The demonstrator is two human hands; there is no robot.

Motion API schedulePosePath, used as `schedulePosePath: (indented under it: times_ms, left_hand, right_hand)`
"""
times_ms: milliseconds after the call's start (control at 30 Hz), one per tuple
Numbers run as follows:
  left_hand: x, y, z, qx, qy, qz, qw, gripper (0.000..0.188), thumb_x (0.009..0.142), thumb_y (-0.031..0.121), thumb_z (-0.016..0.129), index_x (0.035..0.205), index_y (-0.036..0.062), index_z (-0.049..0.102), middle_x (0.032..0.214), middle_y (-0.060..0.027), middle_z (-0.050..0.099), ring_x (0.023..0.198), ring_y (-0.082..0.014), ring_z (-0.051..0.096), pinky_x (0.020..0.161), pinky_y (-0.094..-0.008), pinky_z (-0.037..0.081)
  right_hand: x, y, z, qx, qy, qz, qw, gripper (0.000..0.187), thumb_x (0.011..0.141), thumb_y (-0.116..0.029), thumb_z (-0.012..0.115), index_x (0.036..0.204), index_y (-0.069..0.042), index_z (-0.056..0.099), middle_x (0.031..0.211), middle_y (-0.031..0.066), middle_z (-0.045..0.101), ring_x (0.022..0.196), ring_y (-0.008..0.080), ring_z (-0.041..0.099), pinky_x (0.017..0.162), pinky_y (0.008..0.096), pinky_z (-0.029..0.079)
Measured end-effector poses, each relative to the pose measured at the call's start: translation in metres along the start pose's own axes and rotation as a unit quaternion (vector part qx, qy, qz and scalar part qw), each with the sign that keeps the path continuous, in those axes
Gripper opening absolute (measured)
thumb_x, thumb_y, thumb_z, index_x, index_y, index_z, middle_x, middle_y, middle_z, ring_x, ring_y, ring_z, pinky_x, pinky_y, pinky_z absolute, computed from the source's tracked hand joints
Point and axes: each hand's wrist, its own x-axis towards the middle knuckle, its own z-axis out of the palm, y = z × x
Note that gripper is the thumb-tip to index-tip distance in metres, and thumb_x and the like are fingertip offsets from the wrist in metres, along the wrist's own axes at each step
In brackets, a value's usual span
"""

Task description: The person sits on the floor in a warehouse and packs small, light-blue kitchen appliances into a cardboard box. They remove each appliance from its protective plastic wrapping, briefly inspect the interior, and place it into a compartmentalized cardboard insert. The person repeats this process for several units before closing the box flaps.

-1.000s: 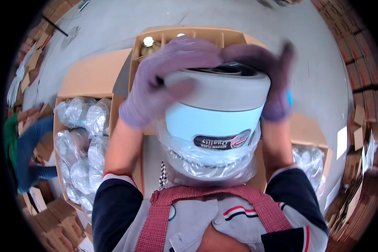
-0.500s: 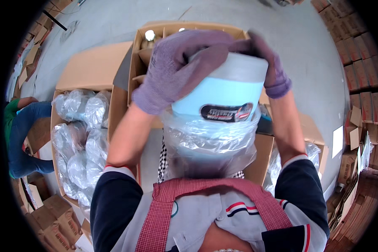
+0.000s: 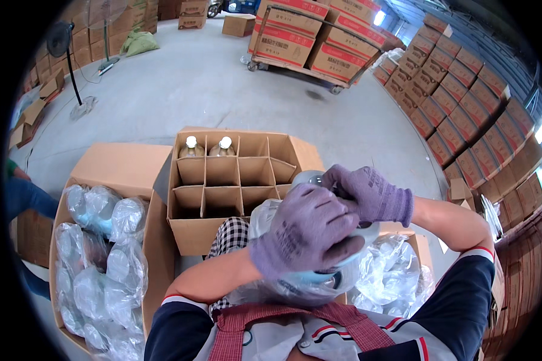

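Purple-gloved left hand (image 3: 310,228) and right hand (image 3: 367,195) are now bunching closer over blue container (image 3: 310,277) | both curling part-closed, exact hold hidden | I'm reading work as concentrating up top

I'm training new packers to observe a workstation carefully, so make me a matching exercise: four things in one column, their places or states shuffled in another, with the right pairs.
Things
1. Light-blue container
2. White-capped bottles
3. Green sack
4. Wheeled cart

Places or states
A. Loaded with brown-and-red cartons
B. Partly hidden by the purple-gloved left hand and right hand
C. Slumped on the grey floor
D. In the far row of the divided carton

Right pairs: 1-B, 2-D, 3-C, 4-A
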Motion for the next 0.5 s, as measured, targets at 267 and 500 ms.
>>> schedulePosePath:
  times_ms: [267, 500]
  left_hand:
    - [-0.014, 0.027, -0.023, -0.076, -0.001, 0.04, 0.996, 0.029, 0.067, 0.019, 0.076, 0.092, 0.0122, 0.064, 0.084, 0.0, 0.063, 0.078, -0.0198, 0.061, 0.071, -0.0342, 0.044]
    - [-0.003, 0.017, -0.003, -0.165, -0.035, 0.001, 0.986, 0.062, 0.068, 0.027, 0.078, 0.122, 0.0073, 0.053, 0.115, -0.0101, 0.058, 0.111, -0.0286, 0.053, 0.094, -0.0428, 0.04]
  right_hand:
    - [-0.02, -0.021, -0.021, -0.368, 0.06, -0.439, 0.817, 0.015, 0.075, -0.021, 0.062, 0.088, -0.013, 0.059, 0.096, 0.0015, 0.061, 0.087, 0.0163, 0.061, 0.065, 0.029, 0.049]
    - [-0.04, 0.013, -0.004, -0.08, -0.042, -0.039, 0.995, 0.033, 0.082, -0.035, 0.06, 0.076, -0.003, 0.063, 0.062, 0.015, 0.057, 0.063, 0.0301, 0.06, 0.065, 0.0422, 0.049]
